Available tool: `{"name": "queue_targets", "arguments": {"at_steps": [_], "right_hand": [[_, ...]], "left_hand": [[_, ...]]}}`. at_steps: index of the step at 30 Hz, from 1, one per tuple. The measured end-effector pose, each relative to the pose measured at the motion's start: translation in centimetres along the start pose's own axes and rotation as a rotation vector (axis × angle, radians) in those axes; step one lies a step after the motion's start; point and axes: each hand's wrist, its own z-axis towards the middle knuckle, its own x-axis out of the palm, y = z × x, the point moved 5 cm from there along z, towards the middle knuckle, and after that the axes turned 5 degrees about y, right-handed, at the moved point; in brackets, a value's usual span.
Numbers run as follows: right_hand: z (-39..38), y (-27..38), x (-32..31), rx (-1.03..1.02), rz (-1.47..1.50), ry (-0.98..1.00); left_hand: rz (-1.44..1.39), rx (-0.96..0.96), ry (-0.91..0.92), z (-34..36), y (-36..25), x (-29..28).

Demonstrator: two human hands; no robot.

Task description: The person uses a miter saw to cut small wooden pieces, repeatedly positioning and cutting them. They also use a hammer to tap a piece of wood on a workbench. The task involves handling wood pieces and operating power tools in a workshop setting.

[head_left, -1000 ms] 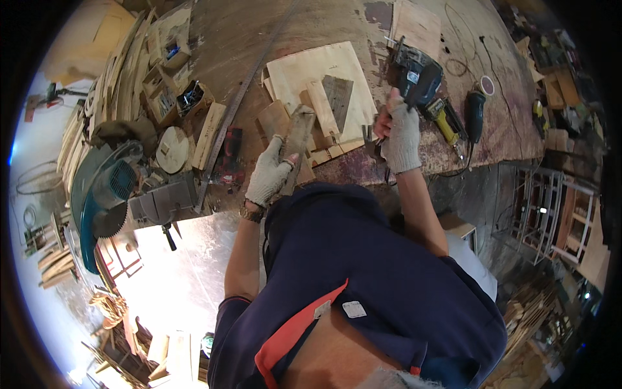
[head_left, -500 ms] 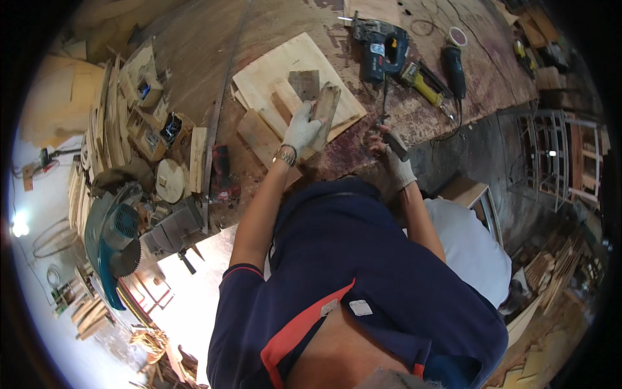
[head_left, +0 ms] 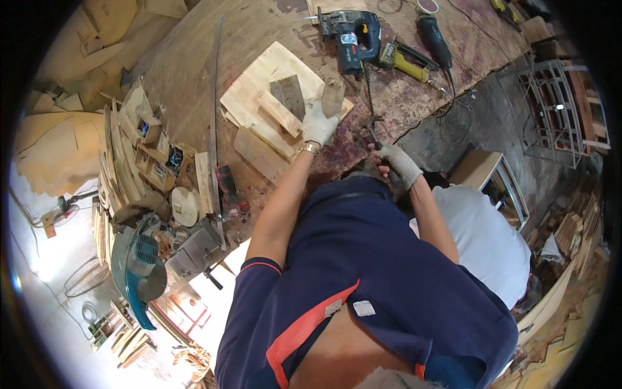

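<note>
My gloved left hand (head_left: 317, 124) grips a short weathered wood strip (head_left: 333, 96) over a square pale board (head_left: 249, 81). Beside it lie a narrow pale block (head_left: 277, 113), a grey wood piece (head_left: 285, 94) and a brown offcut (head_left: 259, 155). To the right, below it, my gloved right hand (head_left: 396, 161) is closed on a hammer (head_left: 372, 131) at the bench's front edge, its head raised toward the tools.
A jigsaw (head_left: 350, 48), yellow nail gun (head_left: 405, 65) and grinder (head_left: 433, 40) lie behind. Leftward are a long steel rule (head_left: 214, 117), red drill (head_left: 227, 188), timber strips (head_left: 113, 162) and circular saw (head_left: 136, 269). At right is a white-clothed shape (head_left: 476, 236), perhaps a crouching co-worker.
My left hand has moved forward and right with the wood strip onto the board. My right hand has lowered toward the bench edge, still holding the hammer. The view has shifted.
</note>
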Motion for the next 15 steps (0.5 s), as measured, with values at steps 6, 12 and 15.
{"name": "queue_targets", "arguments": {"at_steps": [6,12,15], "right_hand": [[-1.8,2.7,4.0,-0.387,-0.79,-0.293],[-1.2,6.1,6.7,-0.485,-1.079,-0.556],[0.3,6.8,7.6,-0.483,-1.154,-0.631]], "left_hand": [[0.367,0.139,-0.055,0.4,-0.8,2.6],[0.343,0.218,0.042,2.0,1.4,4.8],[0.223,0.214,0.004,2.4,1.2,4.7]]}}
